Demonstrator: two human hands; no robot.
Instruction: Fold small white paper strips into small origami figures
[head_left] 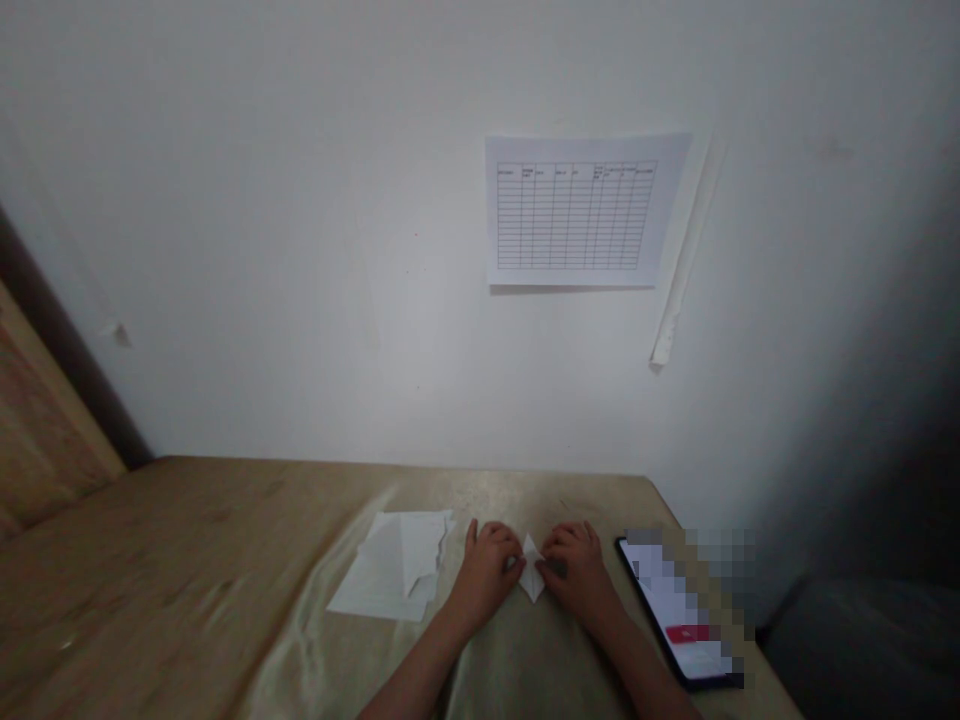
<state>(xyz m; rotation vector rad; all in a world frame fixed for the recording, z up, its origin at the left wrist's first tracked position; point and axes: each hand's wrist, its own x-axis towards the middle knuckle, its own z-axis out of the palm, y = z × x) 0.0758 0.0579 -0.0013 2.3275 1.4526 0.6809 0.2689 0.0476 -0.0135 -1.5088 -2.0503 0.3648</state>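
Note:
A small piece of folded white paper [532,580], diamond-shaped, lies on the table between my two hands. My left hand [491,560] pinches its left corner between thumb and fingers. On the opposite side, my right hand [576,562] grips the right corner the same way. The paper's upper and lower points show between the hands; the parts under the fingertips are hidden. Left of my left hand rests a loose stack of white paper sheets [382,575], some with torn edges and one with a crease.
The table [202,590] has a wrinkled, shiny tan cover and meets a white wall. A phone or tablet [664,600], partly blurred out, lies at the right edge. A printed table sheet [574,215] hangs on the wall. Wooden furniture [45,420] stands far left.

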